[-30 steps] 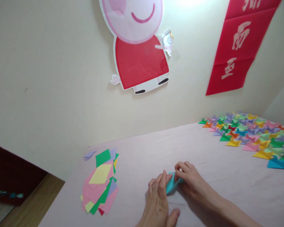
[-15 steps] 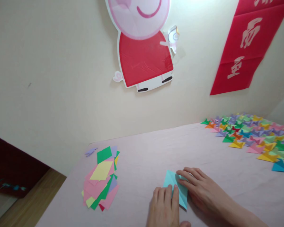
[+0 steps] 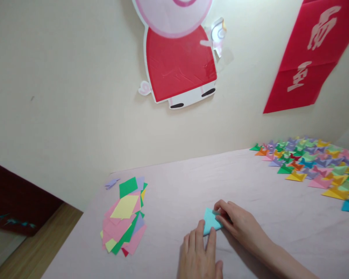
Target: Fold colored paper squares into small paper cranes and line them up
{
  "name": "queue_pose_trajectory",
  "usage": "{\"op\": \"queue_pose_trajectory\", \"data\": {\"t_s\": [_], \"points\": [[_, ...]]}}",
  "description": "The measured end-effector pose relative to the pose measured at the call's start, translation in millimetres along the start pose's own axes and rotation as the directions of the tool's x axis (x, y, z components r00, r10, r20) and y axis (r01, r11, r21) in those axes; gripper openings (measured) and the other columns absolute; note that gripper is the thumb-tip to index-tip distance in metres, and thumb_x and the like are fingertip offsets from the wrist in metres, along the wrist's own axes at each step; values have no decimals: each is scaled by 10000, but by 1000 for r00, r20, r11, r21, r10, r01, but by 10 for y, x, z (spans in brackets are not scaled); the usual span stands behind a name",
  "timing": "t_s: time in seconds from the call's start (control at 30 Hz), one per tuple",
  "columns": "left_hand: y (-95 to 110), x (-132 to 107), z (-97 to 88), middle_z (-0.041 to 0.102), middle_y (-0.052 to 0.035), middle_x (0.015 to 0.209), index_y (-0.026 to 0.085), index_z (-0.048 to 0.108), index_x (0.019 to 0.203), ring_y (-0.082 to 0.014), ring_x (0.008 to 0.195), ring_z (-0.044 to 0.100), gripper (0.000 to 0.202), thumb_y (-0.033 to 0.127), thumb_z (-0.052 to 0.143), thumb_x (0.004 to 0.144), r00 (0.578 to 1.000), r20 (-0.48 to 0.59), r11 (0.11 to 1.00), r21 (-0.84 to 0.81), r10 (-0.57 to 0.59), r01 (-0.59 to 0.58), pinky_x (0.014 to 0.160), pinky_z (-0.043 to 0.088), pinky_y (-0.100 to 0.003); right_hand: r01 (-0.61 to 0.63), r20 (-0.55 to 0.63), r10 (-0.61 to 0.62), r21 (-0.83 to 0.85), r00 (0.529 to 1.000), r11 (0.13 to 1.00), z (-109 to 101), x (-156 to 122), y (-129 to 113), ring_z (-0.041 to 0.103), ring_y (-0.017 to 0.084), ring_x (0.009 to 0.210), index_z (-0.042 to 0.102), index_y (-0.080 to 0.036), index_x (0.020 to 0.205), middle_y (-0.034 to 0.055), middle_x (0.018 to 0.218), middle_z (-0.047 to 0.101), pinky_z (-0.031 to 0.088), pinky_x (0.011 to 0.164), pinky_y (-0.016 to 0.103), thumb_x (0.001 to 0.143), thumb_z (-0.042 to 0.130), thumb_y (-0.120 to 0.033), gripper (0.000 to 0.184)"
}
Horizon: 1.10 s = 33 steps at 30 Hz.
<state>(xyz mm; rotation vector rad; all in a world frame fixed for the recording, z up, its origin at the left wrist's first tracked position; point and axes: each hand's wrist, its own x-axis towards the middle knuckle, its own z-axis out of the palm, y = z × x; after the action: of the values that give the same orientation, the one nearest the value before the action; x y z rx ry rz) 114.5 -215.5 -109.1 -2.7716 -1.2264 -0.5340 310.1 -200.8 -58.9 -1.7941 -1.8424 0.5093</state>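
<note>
A light blue sheet of folding paper (image 3: 211, 221) lies on the pale cloth-covered table, folded into a small triangular shape. My left hand (image 3: 199, 252) rests at its lower left with fingers spread, the fingertips touching the paper's edge. From the right, my right hand (image 3: 238, 221) pinches the paper's right side between thumb and bent fingers, which hide that corner.
Coloured paper sheets (image 3: 123, 207) lie in a loose pile at the left, with a small purple folded piece (image 3: 112, 183) behind them. Several rows of folded paper figures (image 3: 308, 162) cover the right back. Behind stands a wall with a cartoon pig cutout (image 3: 180, 66) and a red banner (image 3: 305, 58).
The light blue paper has gone from a larger creased shape to a smaller folded triangle. My right hand's fingers have curled into a pinch. The camera view has shifted slightly.
</note>
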Motion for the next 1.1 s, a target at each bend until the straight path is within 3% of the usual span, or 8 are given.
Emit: {"op": "queue_pose_trajectory", "data": {"t_s": [0.23,0.37,0.57,0.9,1.1], "points": [[23,99,-103,581,-83,1356,233,564,1354,-304,1074,541,628,566,655,830,1000,19,1000,-6,-10,10,905,477,-456,63,-3,-63,-26,998,998,67,15,85,638,190,776,587,-227,911,31,838,672,464,696,296,952,381,-219,210],[-12,113,-133,574,-81,1365,217,555,1364,-296,1075,531,606,589,578,885,999,30,999,-6,43,-43,893,474,-450,86,-9,-87,-78,996,993,88,34,82,643,196,797,597,-228,893,33,836,677,472,689,293,941,404,-197,201],[-23,131,-196,550,-86,1391,203,537,1384,-291,1075,514,576,564,509,936,997,48,998,-12,62,-62,888,470,-445,75,27,-72,-148,997,986,87,65,55,652,216,838,615,-218,892,39,877,694,495,729,328,926,421,-160,205],[47,200,-315,523,-46,1428,276,563,1358,-279,1025,502,543,499,648,870,997,73,999,-52,-10,14,860,495,-431,34,44,-29,-124,999,992,87,81,68,672,213,861,620,-213,926,51,911,703,514,754,326,938,407,-155,221],[61,228,-333,502,-32,1448,279,550,1366,-270,1019,495,521,437,651,880,995,98,998,-64,-10,17,851,507,-426,79,43,-74,-146,996,986,106,57,61,665,209,828,621,-209,928,59,885,685,522,727,314,912,413,-116,228]]}}
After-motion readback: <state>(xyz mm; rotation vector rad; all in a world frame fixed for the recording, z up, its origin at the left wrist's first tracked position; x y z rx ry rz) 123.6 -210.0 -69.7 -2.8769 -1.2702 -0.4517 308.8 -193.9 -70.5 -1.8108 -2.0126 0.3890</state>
